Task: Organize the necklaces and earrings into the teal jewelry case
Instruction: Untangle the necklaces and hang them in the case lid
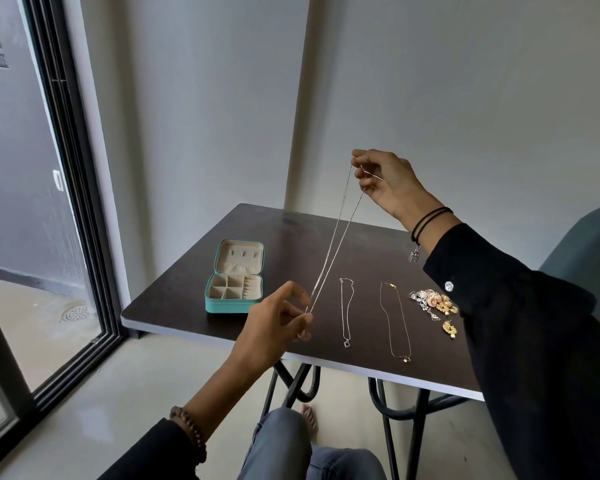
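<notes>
A thin silver necklace point(336, 237) is stretched taut in the air above the table. My right hand point(385, 178) pinches its upper end, raised high. My left hand point(278, 320) pinches its lower end near the table's front edge. The teal jewelry case point(234, 306) lies open on the table's left part, its beige compartments showing nothing inside. A second silver necklace point(346, 311) and a gold necklace point(395, 322) lie stretched out on the table. A heap of gold and silver earrings point(433, 304) sits to their right, partly behind my right sleeve.
The dark table point(291, 244) stands in a corner against grey walls. A glass sliding door point(32, 202) is on the left. A teal chair back point(589, 244) rises at the right. My knees point(309, 452) are under the table's front edge.
</notes>
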